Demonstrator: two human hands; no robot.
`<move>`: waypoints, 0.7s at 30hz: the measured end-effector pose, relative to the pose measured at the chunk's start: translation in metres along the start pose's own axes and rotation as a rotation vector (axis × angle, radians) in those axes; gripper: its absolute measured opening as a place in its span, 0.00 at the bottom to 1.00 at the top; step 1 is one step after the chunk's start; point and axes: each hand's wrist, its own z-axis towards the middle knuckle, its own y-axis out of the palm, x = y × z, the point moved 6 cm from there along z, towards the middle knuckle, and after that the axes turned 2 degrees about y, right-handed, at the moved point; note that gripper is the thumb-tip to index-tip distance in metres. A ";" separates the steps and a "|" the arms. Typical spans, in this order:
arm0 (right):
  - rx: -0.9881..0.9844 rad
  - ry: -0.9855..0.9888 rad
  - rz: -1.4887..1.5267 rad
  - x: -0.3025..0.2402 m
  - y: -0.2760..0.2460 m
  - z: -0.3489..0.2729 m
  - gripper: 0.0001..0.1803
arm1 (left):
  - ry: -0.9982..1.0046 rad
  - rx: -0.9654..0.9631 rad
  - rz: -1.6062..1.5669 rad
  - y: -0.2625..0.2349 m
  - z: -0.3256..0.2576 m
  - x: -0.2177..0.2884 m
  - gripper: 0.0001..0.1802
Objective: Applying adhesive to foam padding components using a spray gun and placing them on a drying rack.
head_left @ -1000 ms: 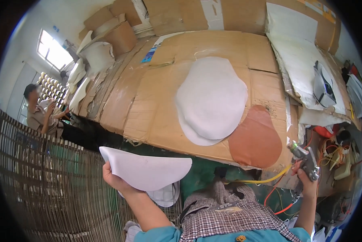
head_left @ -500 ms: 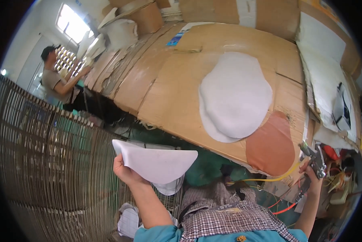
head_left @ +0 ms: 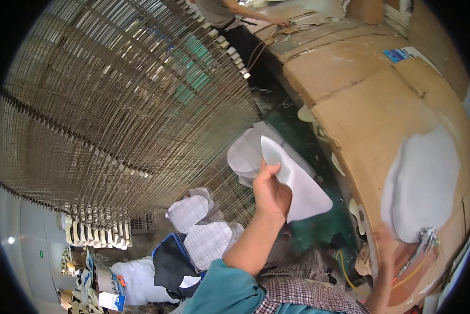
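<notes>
My left hand (head_left: 271, 194) is closed on a white sheet piece (head_left: 302, 192), which is bent and held up between the wire rack and the table. Smeared by motion, my right hand (head_left: 385, 245) is over the table's near edge, left of a metal spray gun (head_left: 427, 239). Whether its fingers touch the gun cannot be made out. The gun is at the near end of a stack of white rounded pieces (head_left: 422, 183) on the cardboard-covered table (head_left: 366, 118). Part of a reddish-brown piece (head_left: 417, 285) shows below the gun.
A tall wire rack (head_left: 125, 110) fills the left, with white rounded pieces (head_left: 208, 243) behind its wires. A white bag (head_left: 140, 282) is at the lower left. A yellow hose (head_left: 345, 269) hangs beside the table. At the far end, a person (head_left: 229, 15) works by the table.
The view has swung left toward the rack, and the table now sits at the right. My left hand still holds the white sheet. My right hand and the spray gun are now over the table.
</notes>
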 end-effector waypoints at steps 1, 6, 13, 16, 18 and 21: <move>-0.427 0.213 0.016 0.032 0.064 0.003 0.31 | -0.002 0.033 -0.014 -0.007 0.000 0.006 0.29; -0.515 0.754 0.948 0.090 0.246 0.029 0.34 | 0.006 0.116 -0.045 -0.059 0.012 0.040 0.30; -0.291 0.499 0.684 0.089 0.311 0.187 0.18 | -0.059 0.416 -0.030 -0.257 0.121 0.089 0.21; -0.320 0.405 0.564 0.057 0.367 0.250 0.14 | -0.066 0.500 0.026 -0.356 0.205 0.103 0.21; -0.324 0.341 0.537 0.029 0.401 0.281 0.17 | -0.127 0.537 0.015 -0.387 0.248 0.105 0.21; -0.387 0.223 0.537 -0.007 0.455 0.305 0.20 | -0.089 0.433 0.076 -0.409 0.298 0.128 0.22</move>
